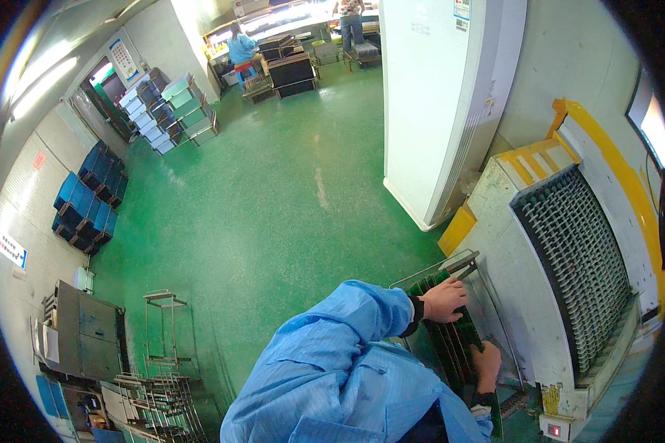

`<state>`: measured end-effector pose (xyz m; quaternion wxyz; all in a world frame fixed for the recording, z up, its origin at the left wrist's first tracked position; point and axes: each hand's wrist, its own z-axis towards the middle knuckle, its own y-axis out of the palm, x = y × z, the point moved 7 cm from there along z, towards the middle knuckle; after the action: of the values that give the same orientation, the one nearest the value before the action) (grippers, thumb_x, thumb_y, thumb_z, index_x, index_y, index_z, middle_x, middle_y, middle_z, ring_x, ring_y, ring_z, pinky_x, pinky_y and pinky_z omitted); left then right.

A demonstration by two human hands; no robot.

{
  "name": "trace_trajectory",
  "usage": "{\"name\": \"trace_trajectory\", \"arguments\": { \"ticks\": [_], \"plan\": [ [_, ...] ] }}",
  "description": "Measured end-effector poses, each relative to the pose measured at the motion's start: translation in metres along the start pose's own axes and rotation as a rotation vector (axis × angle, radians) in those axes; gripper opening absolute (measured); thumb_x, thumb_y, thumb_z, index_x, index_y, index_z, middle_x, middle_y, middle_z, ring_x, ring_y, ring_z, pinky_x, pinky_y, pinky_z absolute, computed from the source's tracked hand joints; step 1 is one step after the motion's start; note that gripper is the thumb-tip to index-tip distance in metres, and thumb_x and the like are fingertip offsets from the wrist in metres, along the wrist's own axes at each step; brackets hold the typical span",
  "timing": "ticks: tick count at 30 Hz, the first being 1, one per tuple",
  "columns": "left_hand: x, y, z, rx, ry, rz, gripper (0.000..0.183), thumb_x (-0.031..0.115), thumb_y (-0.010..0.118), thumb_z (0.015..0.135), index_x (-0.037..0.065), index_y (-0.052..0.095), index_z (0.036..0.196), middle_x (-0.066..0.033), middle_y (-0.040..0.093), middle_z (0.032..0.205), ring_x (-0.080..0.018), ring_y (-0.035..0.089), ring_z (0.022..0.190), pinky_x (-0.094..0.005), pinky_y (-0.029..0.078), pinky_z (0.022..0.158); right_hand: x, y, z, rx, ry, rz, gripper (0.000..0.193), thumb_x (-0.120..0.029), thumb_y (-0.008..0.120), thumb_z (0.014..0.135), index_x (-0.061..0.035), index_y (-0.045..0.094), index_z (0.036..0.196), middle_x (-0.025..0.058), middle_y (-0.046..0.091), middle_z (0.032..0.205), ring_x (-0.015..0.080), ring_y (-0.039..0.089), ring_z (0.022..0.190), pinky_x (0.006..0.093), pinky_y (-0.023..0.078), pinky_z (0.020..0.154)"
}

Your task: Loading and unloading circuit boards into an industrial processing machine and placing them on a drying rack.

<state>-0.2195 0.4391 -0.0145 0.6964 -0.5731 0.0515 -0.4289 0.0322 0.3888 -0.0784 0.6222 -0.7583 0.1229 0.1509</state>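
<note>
Several thin dark green boards (451,344) stand on edge, side by side, in a metal wire rack (462,263) at the lower right. My left hand (443,300) lies across the far end of the row, its fingers bent over the boards' edges. Closer to me, my right hand (486,366) grips the boards from their right side, with the thumb on top; some of its fingers are hidden. Both arms wear blue sleeves with dark cuffs.
Right of the rack stands a machine with a slotted roller conveyor (580,266). A tall white cabinet (428,111) rises beyond it. Empty metal racks (162,402) stand lower left, blue bins (89,199) along the left wall. Two people (244,50) are at a far bench.
</note>
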Motion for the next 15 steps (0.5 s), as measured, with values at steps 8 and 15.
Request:
{"name": "trace_trajectory", "arguments": {
  "ticks": [8, 15],
  "plan": [
    [0.0008, -0.0005, -0.0005, 0.018, 0.011, 0.012, 0.030, 0.035, 0.077, 0.083, 0.010, 0.067, 0.095, -0.0095, 0.061, 0.101, -0.0302, 0.055, 0.106, -0.0468, 0.043, 0.102, -0.0035, -0.0031, -0.0017, 0.006, -0.011, -0.012, 0.036, -0.036, 0.080, 0.086, -0.0045, 0.076, 0.102, 0.0229, 0.074, 0.094, 0.0458, 0.070, 0.093, 0.0533, 0.054, 0.080],
    [0.0005, -0.0016, -0.0010, 0.034, 0.018, 0.018, 0.030, 0.036, 0.076, 0.083, 0.010, 0.067, 0.095, -0.0094, 0.061, 0.100, -0.0301, 0.055, 0.106, -0.0467, 0.043, 0.101, -0.0096, -0.0084, -0.0040, 0.013, -0.009, -0.007, 0.038, -0.038, 0.080, 0.086, -0.0037, 0.076, 0.102, 0.0233, 0.074, 0.095, 0.0461, 0.070, 0.094, 0.0529, 0.054, 0.080]
  ]
}}
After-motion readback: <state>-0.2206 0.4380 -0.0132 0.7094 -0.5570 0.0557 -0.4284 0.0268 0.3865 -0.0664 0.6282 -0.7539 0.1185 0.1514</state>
